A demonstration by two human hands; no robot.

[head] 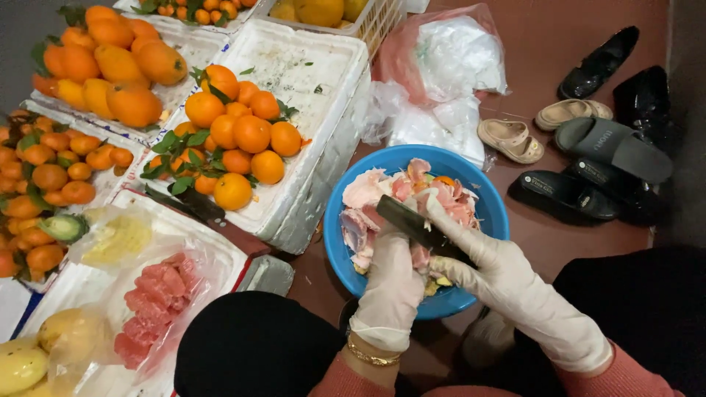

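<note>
Both my hands wear whitish gloves and work over a blue bowl [494,213] filled with pink and white fruit peel [375,190]. My right hand [491,266] grips a dark-bladed knife [407,218], the blade pointing up and left across the bowl. My left hand [393,283] is closed around a piece of pink fruit just under the blade; the fruit is mostly hidden by the fingers. A gold bracelet [371,355] shows at my left wrist.
White foam boxes [323,88] at the left hold oranges [235,132] and small tangerines [51,176]. Bagged pink fruit segments [154,298] and yellow fruit [22,364] lie at the lower left. Plastic bags [448,66] and several shoes and sandals [588,140] sit on the reddish floor at the right.
</note>
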